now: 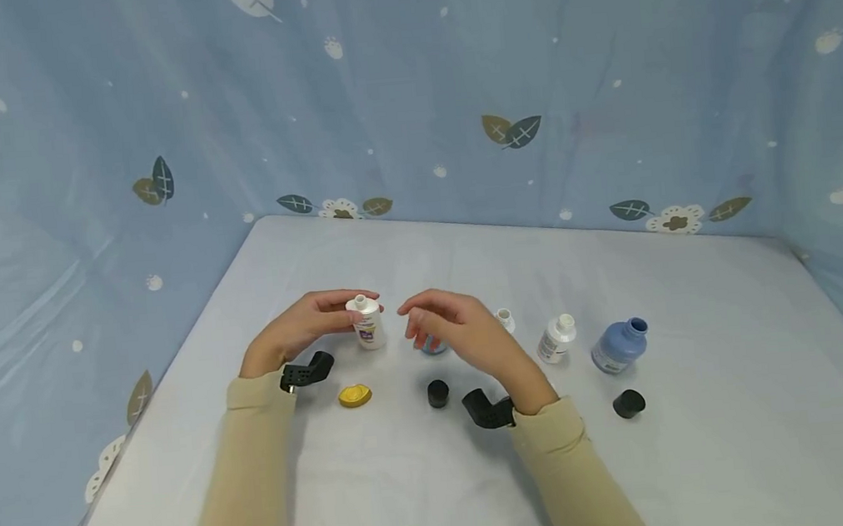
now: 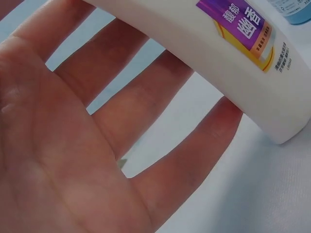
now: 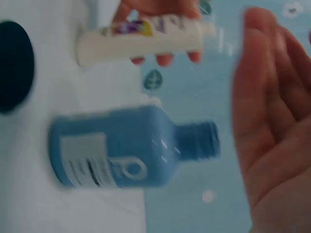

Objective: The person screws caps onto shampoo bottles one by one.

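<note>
My left hand (image 1: 305, 327) holds an uncapped white bottle (image 1: 370, 333) upright, the thumb on its front and the fingers behind. A purple and yellow label (image 2: 243, 30) on this bottle shows in the left wrist view. To its right my right hand (image 1: 465, 330) hangs in the air with loosely bent fingers and nothing in them. Beneath that hand stands a blue bottle (image 3: 112, 148) without a cap, mostly hidden from the head view. In the right wrist view the hand is beside the blue bottle's bare threaded neck, apart from it.
A yellow cap (image 1: 354, 396) lies in front of the left hand. One black cap (image 1: 438, 393) is between the forearms, another black cap (image 1: 629, 404) farther right. Two uncapped white bottles, the nearer one (image 1: 556, 341) in full view, and a larger blue bottle (image 1: 620, 347) stand at right.
</note>
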`<state>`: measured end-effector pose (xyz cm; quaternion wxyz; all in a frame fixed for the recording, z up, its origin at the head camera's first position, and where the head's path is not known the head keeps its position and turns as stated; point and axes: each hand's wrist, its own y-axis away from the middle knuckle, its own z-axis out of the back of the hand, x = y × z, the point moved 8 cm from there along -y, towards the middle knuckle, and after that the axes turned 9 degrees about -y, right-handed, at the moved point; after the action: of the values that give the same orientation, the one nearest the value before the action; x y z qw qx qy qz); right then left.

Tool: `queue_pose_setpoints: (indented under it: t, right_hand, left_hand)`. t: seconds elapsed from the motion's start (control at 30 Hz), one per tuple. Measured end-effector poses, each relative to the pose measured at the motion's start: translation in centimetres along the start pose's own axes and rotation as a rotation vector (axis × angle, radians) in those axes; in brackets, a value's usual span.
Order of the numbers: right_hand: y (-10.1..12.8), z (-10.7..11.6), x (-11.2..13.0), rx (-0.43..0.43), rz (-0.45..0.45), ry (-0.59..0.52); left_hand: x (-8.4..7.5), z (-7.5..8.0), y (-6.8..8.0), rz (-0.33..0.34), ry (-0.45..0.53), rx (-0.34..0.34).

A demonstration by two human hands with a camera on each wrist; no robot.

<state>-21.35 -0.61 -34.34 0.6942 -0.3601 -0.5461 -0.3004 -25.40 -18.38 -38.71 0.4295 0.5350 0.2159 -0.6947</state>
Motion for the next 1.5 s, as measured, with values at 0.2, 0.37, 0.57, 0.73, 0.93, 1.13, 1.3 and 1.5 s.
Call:
queue_pose_setpoints:
  t: [0.2, 0.37, 0.57, 0.73, 0.93, 1.13, 1.3, 1.5]
  right_hand:
    - [-0.3, -3.3, -1.4, 0.147, -0.099, 0.15]
    - [-0.7, -5.0, -1.7, 0.212, -0.097, 0.219]
    - [-1.1, -4.8, -2.5, 0.221, -0.152, 0.244]
    - [-1.7, -4.5, -3.7, 0.257, -0.185, 0.317]
    - [-1.5, -6.7, -4.2, 0.343, -0.151, 0.4]
    - [-1.3, -9.0, -4.8, 0.344, -0.147, 0.52]
    - [-1.1, -10.7, -5.6, 0.342, -0.138, 0.709]
    - [-1.2, -11.7, -5.3, 0.294, -0.078, 0.816]
  left_hand:
    - [-0.4, 0.1, -0.2, -0.073, -0.027, 0.015]
    - [0.7, 0.5, -0.6, -0.074, -0.004, 0.009]
    - [1.9, 0.1, -1.2, -0.1, 0.017, 0.034]
    - [1.7, -0.3, -1.7, -0.139, 0.032, 0.054]
    - [1.8, -0.4, -1.0, -0.138, 0.011, 0.052]
    - [1.9, -0.6, -0.9, -0.135, 0.024, 0.066]
    - [2.0, -0.5, -0.7, -0.123, 0.014, 0.051]
    - [1.7, -0.5, -0.8, -0.153, 0.032, 0.074]
